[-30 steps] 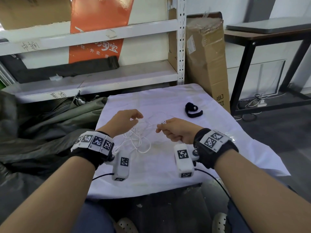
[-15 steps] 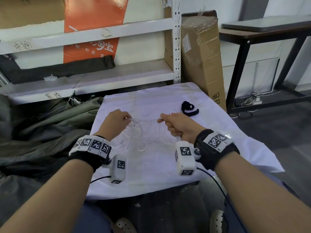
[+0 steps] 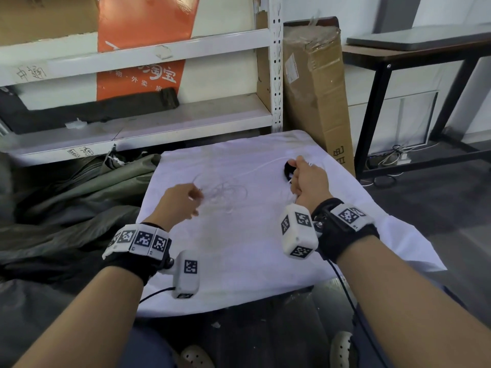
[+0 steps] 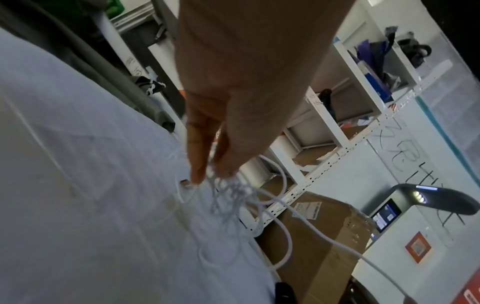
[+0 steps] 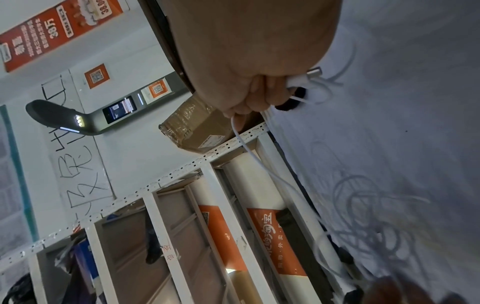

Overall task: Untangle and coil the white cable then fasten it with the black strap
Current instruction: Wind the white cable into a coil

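Note:
The white cable (image 3: 225, 193) lies as a loose tangle on the white cloth (image 3: 239, 261) between my hands. My left hand (image 3: 196, 200) pinches the left side of the tangle; in the left wrist view several strands (image 4: 233, 191) spill from between its fingers (image 4: 200, 164). My right hand (image 3: 296, 172) is fisted around one end of the cable, and a taut strand runs from it back to the tangle. The metal connector (image 5: 314, 73) sticks out of that fist (image 5: 254, 92). The black strap (image 3: 287, 168) lies just behind my right hand, mostly hidden by it.
A tall cardboard box (image 3: 316, 96) leans at the cloth's far right corner. White metal shelving (image 3: 159, 123) stands behind the cloth, olive-grey fabric (image 3: 66, 208) is piled to the left, and a black-framed table (image 3: 385, 102) stands at the right.
My right hand has moved right and away with the cable end, drawing a strand out of the tangle. It now covers most of the strap. My left hand still holds the tangle.

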The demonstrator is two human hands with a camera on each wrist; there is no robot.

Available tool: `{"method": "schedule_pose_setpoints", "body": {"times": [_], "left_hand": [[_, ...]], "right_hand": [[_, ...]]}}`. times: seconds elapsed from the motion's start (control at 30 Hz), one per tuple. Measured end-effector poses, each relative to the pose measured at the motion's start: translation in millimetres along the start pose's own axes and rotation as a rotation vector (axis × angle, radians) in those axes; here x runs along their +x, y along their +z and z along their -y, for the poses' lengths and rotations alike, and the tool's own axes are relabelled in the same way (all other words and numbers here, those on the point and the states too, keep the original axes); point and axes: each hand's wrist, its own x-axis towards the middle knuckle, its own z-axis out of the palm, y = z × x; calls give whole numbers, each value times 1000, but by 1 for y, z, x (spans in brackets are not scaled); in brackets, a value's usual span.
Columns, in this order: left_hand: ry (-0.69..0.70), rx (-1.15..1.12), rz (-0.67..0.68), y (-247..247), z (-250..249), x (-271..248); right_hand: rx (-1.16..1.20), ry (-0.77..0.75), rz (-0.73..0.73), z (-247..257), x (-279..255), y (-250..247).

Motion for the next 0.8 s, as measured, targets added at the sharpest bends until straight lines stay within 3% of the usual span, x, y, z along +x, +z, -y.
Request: {"method": "schedule_pose_setpoints", "body": {"times": [0.07,0.1,0.2,0.27,0.3,0.37,0.43,0.5,0.6,0.8], "left_hand": [[-53,123,164,-1,0,-4],[-52,175,167,-2,-4,-5],[77,284,-125,-10,-15,0],[217,242,-323,-15,-21,4],[305,220,-344,-17,-24,7],[410,260,-219,-18,-27,13],[348,332,-26,-17,-28,16],[256,342,47,-15,-27,19],[205,217,14,-14,-27,18],[52,-292,38,-8,-29,14]], "right_hand": [[-42,15,43,-5,-2,3],[-65,24,66,-7,-4,5],[-98,36,130,-13,-6,7],[-120,36,162,-15,-6,6],[-129,37,172,-16,-7,6],[-142,42,181,-16,-8,5],[-154,44,189,-16,-9,4],[-153,44,197,-15,-9,2],[-160,38,210,-13,-8,-1],[-326,84,363,-14,-10,5]]}}
